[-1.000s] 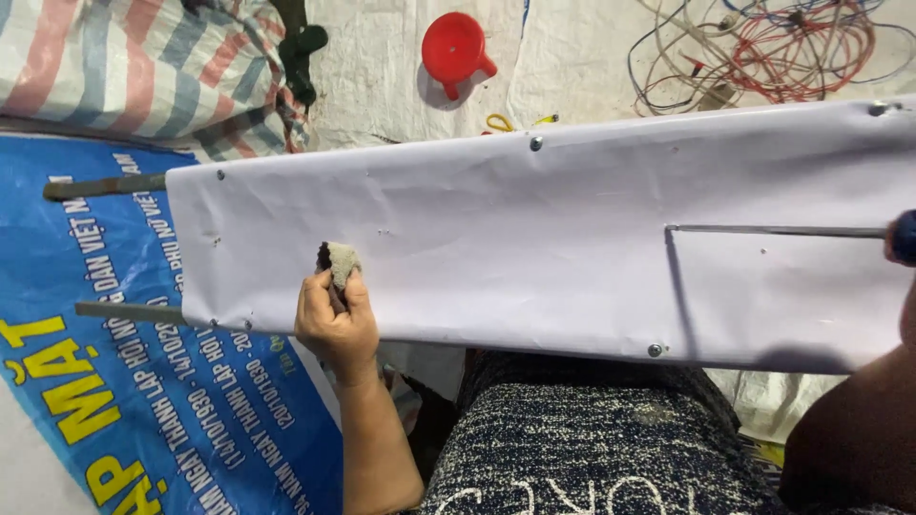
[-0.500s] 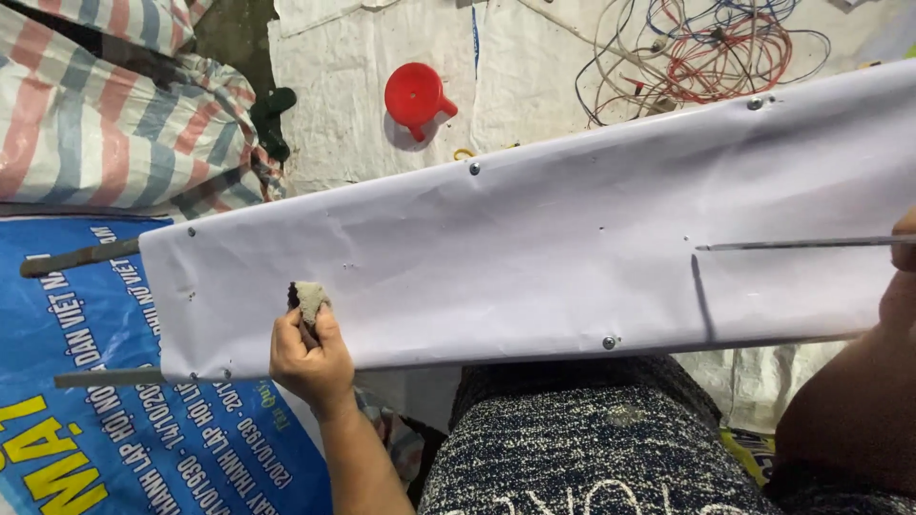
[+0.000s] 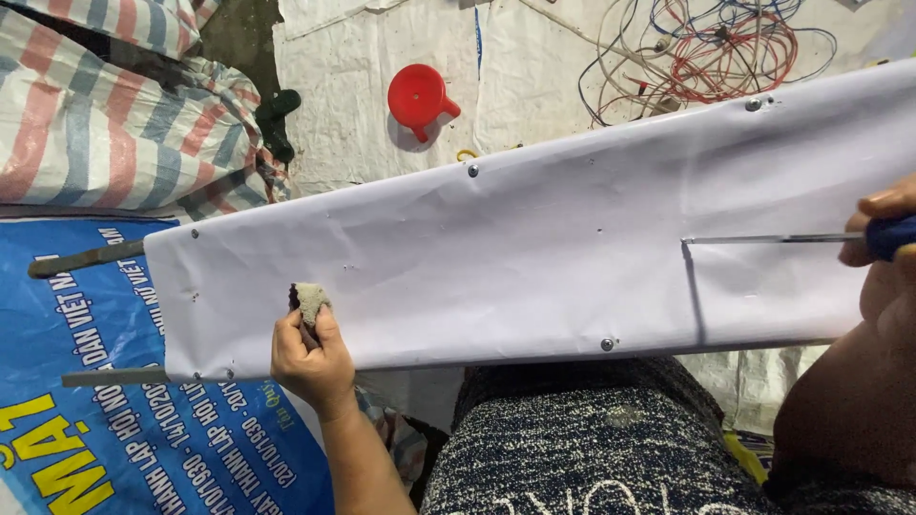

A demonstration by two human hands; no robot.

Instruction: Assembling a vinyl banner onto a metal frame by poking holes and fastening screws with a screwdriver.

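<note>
A long white panel (image 3: pixel 534 257) covered in white sheet lies across my lap, slanting up to the right, with small screws along its edges. My left hand (image 3: pixel 310 358) is closed around a small dirty rag (image 3: pixel 307 300) and presses it on the panel near the left end. At the right edge, my right hand (image 3: pixel 883 238) grips the blue handle of a screwdriver (image 3: pixel 773 238). Its thin metal shaft lies flat over the panel and points left.
A red plastic funnel (image 3: pixel 418 98) and a tangle of coloured wires (image 3: pixel 716 52) lie on the white sacking beyond the panel. A striped tarpaulin (image 3: pixel 105 114) is at the upper left, a blue printed banner (image 3: pixel 124 420) below it. Metal bars (image 3: pixel 86 259) stick out from the panel's left end.
The view has shifted slightly, so the panel sits a little differently in frame. My left hand with the rag stays near the panel's left end. The screwdriver remains over the right part.
</note>
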